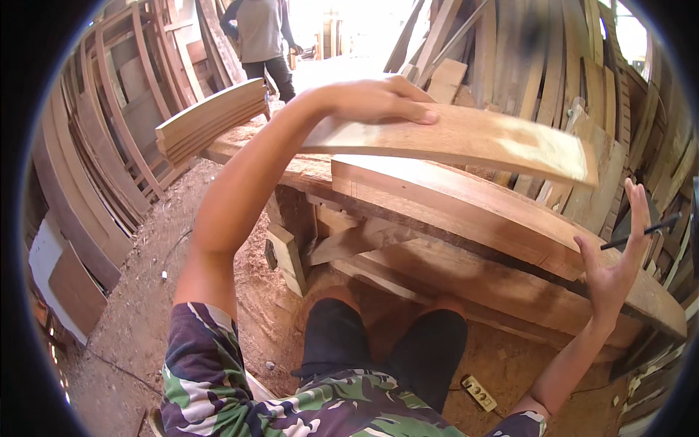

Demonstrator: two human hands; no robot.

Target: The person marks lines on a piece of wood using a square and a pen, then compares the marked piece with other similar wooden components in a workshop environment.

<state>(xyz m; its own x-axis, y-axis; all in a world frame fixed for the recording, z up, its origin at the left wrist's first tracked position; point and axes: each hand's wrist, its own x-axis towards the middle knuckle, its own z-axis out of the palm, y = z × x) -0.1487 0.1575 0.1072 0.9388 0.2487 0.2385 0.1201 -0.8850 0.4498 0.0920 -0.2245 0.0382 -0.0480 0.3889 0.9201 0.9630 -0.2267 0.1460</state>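
A wooden plank (473, 138) with a pale patch near its right end is tilted above the workbench. My left hand (375, 100) grips its far upper edge toward the left, thumb on the near face and the other fingers partly hidden behind. Below the plank, a thick wooden beam (451, 193) lies along the bench. My right hand (611, 269) is raised by the beam's right end, fingers stretched up and thumb apart. A thin dark pencil-like stick (661, 224) crosses that hand, seemingly tucked between the fingers. The right hand does not touch the plank.
A stack of wooden pieces (211, 120) sits on the bench's left end. Boards (539, 80) lean along the right, and frames (109, 95) along the left. A person (262, 36) stands at the back. A power strip (478, 392) lies on the dusty floor near my legs.
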